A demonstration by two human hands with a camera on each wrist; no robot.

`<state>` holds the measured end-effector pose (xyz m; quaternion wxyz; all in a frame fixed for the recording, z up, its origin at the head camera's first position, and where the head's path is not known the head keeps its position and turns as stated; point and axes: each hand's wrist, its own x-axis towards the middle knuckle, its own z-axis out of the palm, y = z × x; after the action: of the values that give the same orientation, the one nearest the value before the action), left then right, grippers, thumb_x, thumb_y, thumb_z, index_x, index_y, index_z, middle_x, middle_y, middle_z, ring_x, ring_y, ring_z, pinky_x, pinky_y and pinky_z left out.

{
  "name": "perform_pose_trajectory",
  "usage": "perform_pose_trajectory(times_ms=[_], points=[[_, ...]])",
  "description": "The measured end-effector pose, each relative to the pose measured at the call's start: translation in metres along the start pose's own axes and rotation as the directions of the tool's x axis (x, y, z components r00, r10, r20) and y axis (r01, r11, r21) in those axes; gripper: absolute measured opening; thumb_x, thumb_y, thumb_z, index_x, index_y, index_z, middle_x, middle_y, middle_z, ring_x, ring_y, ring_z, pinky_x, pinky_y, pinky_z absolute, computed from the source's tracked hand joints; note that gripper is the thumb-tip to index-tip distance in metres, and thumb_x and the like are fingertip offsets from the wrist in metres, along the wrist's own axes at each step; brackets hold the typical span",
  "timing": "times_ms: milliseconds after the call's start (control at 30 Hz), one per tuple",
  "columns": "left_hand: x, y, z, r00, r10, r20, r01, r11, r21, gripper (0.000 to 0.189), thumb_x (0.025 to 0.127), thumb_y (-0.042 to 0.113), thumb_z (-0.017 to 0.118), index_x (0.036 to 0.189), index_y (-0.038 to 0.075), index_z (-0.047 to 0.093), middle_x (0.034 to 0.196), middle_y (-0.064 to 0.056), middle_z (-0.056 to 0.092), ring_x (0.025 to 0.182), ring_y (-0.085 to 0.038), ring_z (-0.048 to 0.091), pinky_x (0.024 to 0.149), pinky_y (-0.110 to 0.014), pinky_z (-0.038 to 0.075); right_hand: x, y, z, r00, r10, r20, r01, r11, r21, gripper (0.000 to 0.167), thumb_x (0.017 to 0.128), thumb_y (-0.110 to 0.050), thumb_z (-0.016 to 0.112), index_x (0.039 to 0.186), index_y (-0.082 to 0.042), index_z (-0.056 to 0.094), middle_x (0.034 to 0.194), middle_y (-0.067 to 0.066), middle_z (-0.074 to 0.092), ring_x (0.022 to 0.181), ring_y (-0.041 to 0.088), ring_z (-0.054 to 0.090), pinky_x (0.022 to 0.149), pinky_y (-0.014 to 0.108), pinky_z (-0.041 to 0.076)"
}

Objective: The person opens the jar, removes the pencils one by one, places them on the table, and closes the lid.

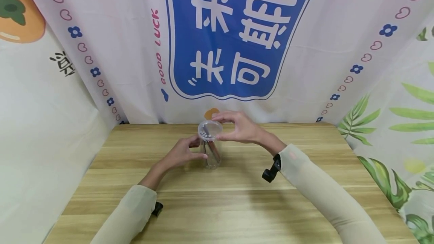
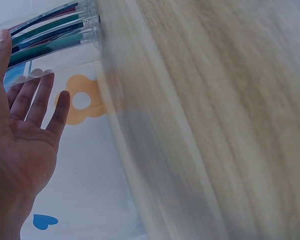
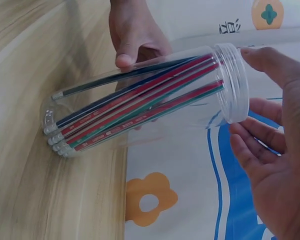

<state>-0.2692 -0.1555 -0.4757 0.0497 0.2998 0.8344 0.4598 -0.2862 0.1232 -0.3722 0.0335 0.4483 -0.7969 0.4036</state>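
Note:
A clear plastic jar [image 1: 211, 163] stands upright on the table, close to its far edge. Several pencils [image 3: 135, 107] in dark, red and green lean together inside, seen through the wall in both wrist views. My left hand [image 1: 181, 153] holds the jar from the left side, its thumb on the near side of the wall and its fingers behind. On top sits a clear round lid [image 3: 234, 82]. My right hand [image 1: 242, 127] spans this lid from the right, thumb on one side of the rim and fingertips on the other.
The wooden table [image 1: 217, 210] reaches back to a printed cloth [image 1: 305, 86] hanging right behind the jar. Further cloth hangs along the left and right sides. Each forearm wears a black wrist camera, such as the one on the right [image 1: 270, 174].

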Motion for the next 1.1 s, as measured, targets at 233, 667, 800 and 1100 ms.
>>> perform_pose_trajectory(times_ms=[233, 667, 800, 1100], points=[[0.0, -0.001, -0.001, 1.0, -0.005, 0.006, 0.005, 1.0, 0.015, 0.082, 0.089, 0.027, 0.089, 0.157, 0.007, 0.049, 0.148, -0.013, 0.063, 0.13, -0.032, 0.065, 0.112, -0.049, 0.053, -0.001, -0.004, 0.007, 1.0, -0.001, -0.021, -0.001, 0.995, -0.1, 0.056, 0.081, -0.027, 0.094, 0.129, -0.006, 0.075, 0.137, 0.015, 0.07, 0.134, 0.033, 0.062, 0.109, 0.047, 0.056], [0.0, 0.0, -0.001, 1.0, 0.02, 0.007, -0.02, 1.0, 0.006, 0.081, 0.089, 0.027, 0.089, 0.156, 0.006, 0.05, 0.15, -0.014, 0.061, 0.132, -0.034, 0.064, 0.112, -0.05, 0.053, 0.003, -0.002, 0.016, 0.999, 0.011, -0.043, -0.018, 0.987, -0.162, 0.059, 0.079, -0.033, 0.095, 0.128, -0.008, 0.075, 0.137, 0.011, 0.071, 0.129, 0.029, 0.066, 0.1, 0.046, 0.06], [0.0, 0.001, -0.001, 1.0, 0.016, 0.01, -0.017, 1.0, 0.005, 0.08, 0.089, 0.026, 0.089, 0.156, 0.006, 0.05, 0.15, -0.013, 0.061, 0.132, -0.032, 0.064, 0.112, -0.049, 0.053, 0.004, -0.001, 0.017, 0.999, 0.012, -0.031, -0.017, 0.988, -0.151, 0.059, 0.081, -0.032, 0.093, 0.131, -0.007, 0.074, 0.139, 0.011, 0.07, 0.131, 0.029, 0.065, 0.101, 0.047, 0.06], [0.0, 0.001, -0.002, 1.0, 0.018, 0.01, -0.018, 1.0, 0.002, 0.08, 0.088, 0.025, 0.089, 0.155, 0.004, 0.051, 0.149, -0.015, 0.062, 0.131, -0.035, 0.065, 0.111, -0.05, 0.053, 0.005, 0.001, 0.014, 1.0, 0.012, 0.002, -0.012, 0.994, -0.109, 0.058, 0.083, -0.027, 0.092, 0.134, -0.008, 0.072, 0.142, 0.01, 0.068, 0.132, 0.028, 0.063, 0.104, 0.046, 0.058]])
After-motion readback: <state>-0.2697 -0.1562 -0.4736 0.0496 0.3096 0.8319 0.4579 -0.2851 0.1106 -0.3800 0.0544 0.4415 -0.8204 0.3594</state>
